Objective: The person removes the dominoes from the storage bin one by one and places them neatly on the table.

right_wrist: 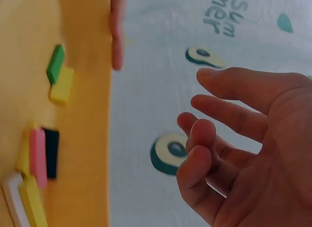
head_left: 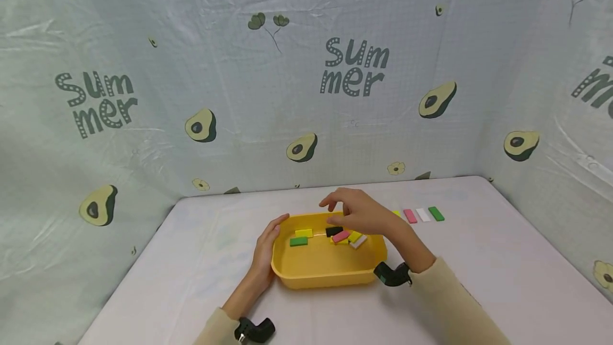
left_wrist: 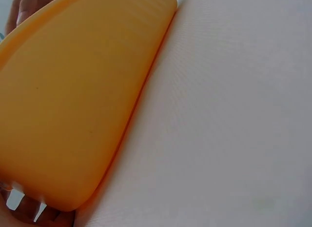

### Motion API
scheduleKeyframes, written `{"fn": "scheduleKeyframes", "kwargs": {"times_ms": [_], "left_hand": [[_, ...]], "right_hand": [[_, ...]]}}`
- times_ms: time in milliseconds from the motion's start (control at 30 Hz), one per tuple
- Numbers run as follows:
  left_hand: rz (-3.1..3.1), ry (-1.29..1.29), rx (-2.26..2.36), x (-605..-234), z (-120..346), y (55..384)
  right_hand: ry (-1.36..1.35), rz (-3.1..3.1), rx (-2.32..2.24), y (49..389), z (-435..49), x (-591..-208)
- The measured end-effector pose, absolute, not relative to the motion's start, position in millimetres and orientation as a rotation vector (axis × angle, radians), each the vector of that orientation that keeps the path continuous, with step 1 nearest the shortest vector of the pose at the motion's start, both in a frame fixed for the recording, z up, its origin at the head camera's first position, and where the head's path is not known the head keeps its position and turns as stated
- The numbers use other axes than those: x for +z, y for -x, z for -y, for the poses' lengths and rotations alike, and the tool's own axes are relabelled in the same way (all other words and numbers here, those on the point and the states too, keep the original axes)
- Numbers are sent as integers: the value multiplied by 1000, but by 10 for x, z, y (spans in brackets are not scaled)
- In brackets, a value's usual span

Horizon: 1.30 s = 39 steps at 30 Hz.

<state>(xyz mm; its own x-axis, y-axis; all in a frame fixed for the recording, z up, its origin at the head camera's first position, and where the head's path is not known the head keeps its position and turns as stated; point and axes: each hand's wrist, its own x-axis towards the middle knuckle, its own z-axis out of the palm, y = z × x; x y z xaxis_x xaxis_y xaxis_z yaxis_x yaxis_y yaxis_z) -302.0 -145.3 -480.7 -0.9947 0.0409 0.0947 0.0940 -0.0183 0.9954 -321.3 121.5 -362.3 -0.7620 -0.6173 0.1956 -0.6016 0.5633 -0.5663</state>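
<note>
A yellow plastic bin (head_left: 325,281) sits on the table with several small rectangular blocks inside. My left hand (head_left: 264,252) rests against the bin's left outer wall, fingers extended along it. Over the bin's far right part hovers my right hand (head_left: 361,212), its fingers loosely bent with nothing between them. Below it lie a black block (head_left: 334,231), a pink block (head_left: 341,236), a white block (head_left: 358,241) and yellow blocks (right_wrist: 33,202), bunched together. Toward the left inside are a green block (head_left: 298,241) and a yellow block (head_left: 304,233).
Right of the bin, a row on the table holds a pink block (head_left: 409,216), a white block (head_left: 423,215), a green block (head_left: 436,213) and a yellow block (head_left: 396,213) partly hidden by the right arm. A printed curtain (head_left: 239,95) hangs behind the white table (head_left: 191,260).
</note>
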Motion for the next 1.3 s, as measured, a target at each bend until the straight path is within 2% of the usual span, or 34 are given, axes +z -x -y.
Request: {"fn": "scheduleKeyframes", "kwargs": {"times_ms": [333, 633, 900, 1300], "left_hand": [[2151, 162, -2241, -4776, 1452, 3044], [2128, 167, -2269, -4798, 1478, 3044], [2141, 148, -2241, -4819, 1470, 3010], [2130, 154, -2259, -4815, 1472, 3035]], "right_hand": [[1087, -2673, -852, 3259, -728, -3979], [1046, -2684, -689, 3294, -541, -4306], [1034, -2788, -482, 3254, -532, -4341], [1024, -2807, -465, 3260, -547, -4358]]}}
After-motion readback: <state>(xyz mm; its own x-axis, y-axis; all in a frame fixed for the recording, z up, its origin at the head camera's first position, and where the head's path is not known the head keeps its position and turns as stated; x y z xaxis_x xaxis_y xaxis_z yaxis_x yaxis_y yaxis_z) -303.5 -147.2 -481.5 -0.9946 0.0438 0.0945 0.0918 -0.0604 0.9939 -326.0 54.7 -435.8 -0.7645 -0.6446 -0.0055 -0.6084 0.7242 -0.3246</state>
